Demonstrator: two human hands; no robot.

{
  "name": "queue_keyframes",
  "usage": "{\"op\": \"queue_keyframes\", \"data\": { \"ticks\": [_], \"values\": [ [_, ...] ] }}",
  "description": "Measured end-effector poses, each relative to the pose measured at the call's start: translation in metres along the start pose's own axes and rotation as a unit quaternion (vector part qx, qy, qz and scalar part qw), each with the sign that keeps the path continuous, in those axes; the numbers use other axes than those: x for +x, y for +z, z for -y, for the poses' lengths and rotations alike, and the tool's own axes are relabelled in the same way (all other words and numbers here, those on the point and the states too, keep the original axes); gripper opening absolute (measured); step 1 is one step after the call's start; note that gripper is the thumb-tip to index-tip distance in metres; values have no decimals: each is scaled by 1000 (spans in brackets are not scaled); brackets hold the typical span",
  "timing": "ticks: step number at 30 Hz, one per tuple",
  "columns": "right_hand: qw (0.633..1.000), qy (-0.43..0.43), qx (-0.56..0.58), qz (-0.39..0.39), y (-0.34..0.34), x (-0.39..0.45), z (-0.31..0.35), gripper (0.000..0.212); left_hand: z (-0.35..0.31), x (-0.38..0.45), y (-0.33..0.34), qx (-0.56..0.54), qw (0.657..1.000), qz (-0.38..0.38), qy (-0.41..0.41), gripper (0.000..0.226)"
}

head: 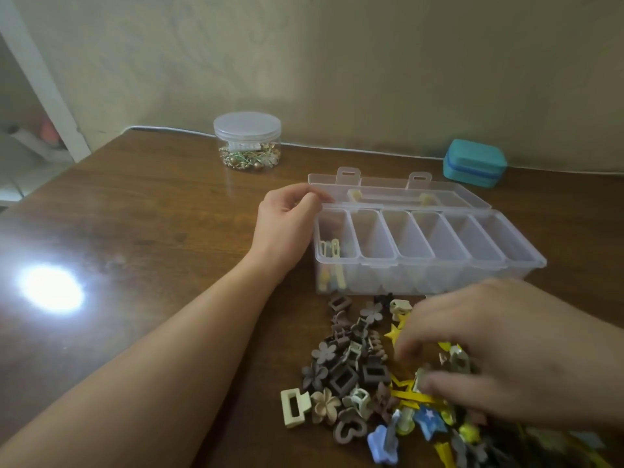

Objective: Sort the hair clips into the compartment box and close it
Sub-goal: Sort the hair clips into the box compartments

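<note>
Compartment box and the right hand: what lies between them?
In the head view, only pile-edge clips: a cream claw clip and yellow star clip lie between the compartment box and right hand.

Your left hand (287,214) and right hand (499,352) are both bare. Your two forearms are uncovered along the whole visible length; no sleeve edge shows on either. The right hand appears blurred, so its finer surface detail cannot be read.
</note>
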State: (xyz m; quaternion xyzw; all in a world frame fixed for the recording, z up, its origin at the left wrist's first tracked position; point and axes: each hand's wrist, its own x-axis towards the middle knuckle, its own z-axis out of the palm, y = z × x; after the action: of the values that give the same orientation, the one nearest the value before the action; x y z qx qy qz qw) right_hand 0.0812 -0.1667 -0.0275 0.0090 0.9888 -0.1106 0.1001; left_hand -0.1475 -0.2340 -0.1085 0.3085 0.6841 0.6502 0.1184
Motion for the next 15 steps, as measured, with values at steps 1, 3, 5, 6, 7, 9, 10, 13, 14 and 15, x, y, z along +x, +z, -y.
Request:
{"op": "queue_keyframes", "data": {
  "ticks": [1, 3, 5, 6, 7, 9, 10, 13, 14, 15],
  "values": [
    [1000, -1, -8, 26, -1, -1, 2, 34, 0, 0, 0, 3, 1000, 0, -1, 26],
    [998, -6, -23, 59, 0, -1, 3, 42, -1, 0, 0, 4, 1000, -1, -3, 25],
    [997, -16, -54, 57, 8, 1, 0, 46, -2, -1, 0, 1, 1000, -1, -4, 26],
    [996, -21, -69, 44, 13, 3, -2, 44, -3, -1, 0, 1, 1000, -1, -4, 26],
    [996, -21, -76, 33, 17, 4, -4, 42, -3, -1, 0, 0, 1000, -2, -6, 26],
    [997, -15, -73, 16, 18, 6, -5, 37, -3, -1, 0, 0, 1000, -2, -9, 26],
    [998, -9, -63, 13, 16, 6, -4, 35, -3, -1, 0, 3, 1000, -3, -10, 26],
    [998, -3, -57, -18, 9, 7, -7, 24, -4, -2, -1, 4, 1000, -4, -7, 26],
    [998, 0, -56, -29, 6, 7, -9, 22, -4, -2, -1, 1, 1000, -2, -7, 26],
    [998, 3, -49, -35, 4, 6, -12, 21, -4, -2, 0, -3, 1000, 0, -6, 26]
  ]
}}
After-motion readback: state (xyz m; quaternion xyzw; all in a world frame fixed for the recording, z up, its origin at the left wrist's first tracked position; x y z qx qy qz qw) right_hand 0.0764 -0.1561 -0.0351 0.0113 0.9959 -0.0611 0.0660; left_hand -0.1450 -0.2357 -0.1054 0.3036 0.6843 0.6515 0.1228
